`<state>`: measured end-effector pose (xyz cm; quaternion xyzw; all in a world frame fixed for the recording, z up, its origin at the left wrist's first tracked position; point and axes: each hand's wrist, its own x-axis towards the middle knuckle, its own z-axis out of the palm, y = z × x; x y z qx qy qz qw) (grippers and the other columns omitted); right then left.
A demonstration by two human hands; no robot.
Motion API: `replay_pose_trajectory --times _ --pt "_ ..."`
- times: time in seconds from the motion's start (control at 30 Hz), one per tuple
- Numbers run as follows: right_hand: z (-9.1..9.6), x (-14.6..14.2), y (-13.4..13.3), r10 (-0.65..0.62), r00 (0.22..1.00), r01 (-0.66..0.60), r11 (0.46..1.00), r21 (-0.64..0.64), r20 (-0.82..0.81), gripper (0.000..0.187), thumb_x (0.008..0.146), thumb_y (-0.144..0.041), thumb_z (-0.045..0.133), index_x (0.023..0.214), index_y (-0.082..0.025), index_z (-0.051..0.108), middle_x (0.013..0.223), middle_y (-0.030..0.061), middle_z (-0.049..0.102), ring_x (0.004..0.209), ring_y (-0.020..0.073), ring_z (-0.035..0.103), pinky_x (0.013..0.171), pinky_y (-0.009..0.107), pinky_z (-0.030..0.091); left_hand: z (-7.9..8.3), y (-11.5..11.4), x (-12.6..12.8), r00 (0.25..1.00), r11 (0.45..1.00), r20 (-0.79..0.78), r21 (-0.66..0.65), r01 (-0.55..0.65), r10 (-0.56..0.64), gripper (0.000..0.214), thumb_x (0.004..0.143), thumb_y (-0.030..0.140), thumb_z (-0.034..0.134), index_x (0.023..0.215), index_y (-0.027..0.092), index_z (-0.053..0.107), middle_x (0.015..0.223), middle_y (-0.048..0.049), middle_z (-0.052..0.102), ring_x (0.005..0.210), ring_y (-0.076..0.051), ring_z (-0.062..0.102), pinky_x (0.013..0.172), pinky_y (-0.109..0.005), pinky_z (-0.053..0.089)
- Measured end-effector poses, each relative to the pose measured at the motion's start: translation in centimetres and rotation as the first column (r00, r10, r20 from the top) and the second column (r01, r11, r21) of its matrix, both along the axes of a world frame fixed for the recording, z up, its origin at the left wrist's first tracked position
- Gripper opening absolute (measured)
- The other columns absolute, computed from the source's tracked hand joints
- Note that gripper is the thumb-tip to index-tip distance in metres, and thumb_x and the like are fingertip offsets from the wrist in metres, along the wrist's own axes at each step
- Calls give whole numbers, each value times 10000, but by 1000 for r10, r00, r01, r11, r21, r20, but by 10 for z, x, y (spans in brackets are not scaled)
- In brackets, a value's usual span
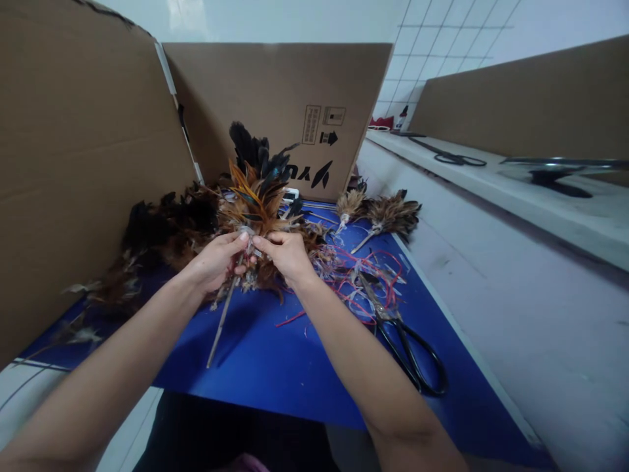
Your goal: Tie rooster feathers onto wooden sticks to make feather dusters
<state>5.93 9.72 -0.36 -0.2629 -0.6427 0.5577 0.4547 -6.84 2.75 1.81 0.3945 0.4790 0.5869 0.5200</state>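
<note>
My left hand (221,259) is closed around the neck of a feather duster (260,187), where its feathers meet a thin stick (223,328). Orange-brown and black feathers fan upward from the hands, and the stick slants down toward me. Fingers of my right hand (289,257) pinch at the same neck, close to my left thumb. Something pale and thin, perhaps a binding strip, shows between the fingertips. Loose brown and black feathers (171,229) are heaped behind and left of my hands.
Black-handled scissors (410,357) lie on the blue table (304,367), beside tangled pink string (339,288). Two small feather dusters, one brown (393,215) and one paler (348,204), lie farther back. Cardboard panels (265,85) stand behind and left. A ledge (531,203) at right holds more scissors (452,157).
</note>
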Motion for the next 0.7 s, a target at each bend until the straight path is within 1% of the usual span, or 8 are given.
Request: replay_pose_trajectory --times 0.07,0.13,0.23,0.3,0.4,0.5,0.6,0.7 --pt "-5 1 5 -23 996 17 997 69 86 408 669 -513 703 520 -153 582 477 -65 430 504 71 370 518 222 293 -7 1 -2 1000 1000 12 -1 9 -9 337 668 367 788 778 88 635 647 -44 575 547 -105 550 354 -140 324" --pt "-8 2 9 -72 977 36 983 178 202 416 700 -512 684 515 -155 578 479 -68 380 510 71 346 522 226 265 -13 3 -3 999 1000 31 2 14 -14 321 678 350 781 773 80 634 654 -57 589 544 -107 554 349 -142 322" --pt "-9 5 14 -136 936 20 941 337 325 402 756 -487 653 531 -160 593 520 -53 419 558 84 389 560 229 280 -21 5 -5 997 1000 75 -9 17 -17 287 692 322 771 761 81 632 637 -59 593 535 -107 554 348 -139 319" --pt "-9 6 17 -153 923 -1 917 399 354 393 773 -463 650 525 -166 587 554 -39 463 598 95 427 591 230 305 -25 6 -6 995 999 95 -25 22 -20 268 701 313 764 747 86 628 610 -55 587 518 -103 542 347 -137 315" --pt "-10 6 21 -162 924 -7 898 441 347 368 770 -437 667 528 -173 581 592 -23 513 635 109 462 633 236 341 -28 6 -8 993 998 105 -34 51 -47 263 714 319 752 732 90 625 569 -54 573 489 -94 511 343 -133 299" --pt "-12 5 22 -184 927 20 895 446 327 339 745 -437 690 558 -173 589 621 -15 544 630 113 474 632 246 354 -28 6 -10 989 996 124 -27 83 -79 258 719 314 747 708 88 624 535 -37 535 461 -74 463 335 -125 265" --pt "-13 2 19 -221 921 53 888 457 322 329 748 -439 686 582 -171 594 642 -7 559 624 116 482 620 252 359 -29 7 -12 985 997 154 -18 78 -74 238 720 279 748 686 78 626 545 -25 512 459 -55 435 330 -115 242" --pt "-11 0 14 -250 909 61 871 487 334 326 776 -433 664 595 -170 598 667 2 582 647 122 503 646 258 378 -32 8 -15 981 998 188 -24 54 -49 219 725 246 742 673 68 625 575 -23 512 459 -43 424 322 -110 222"
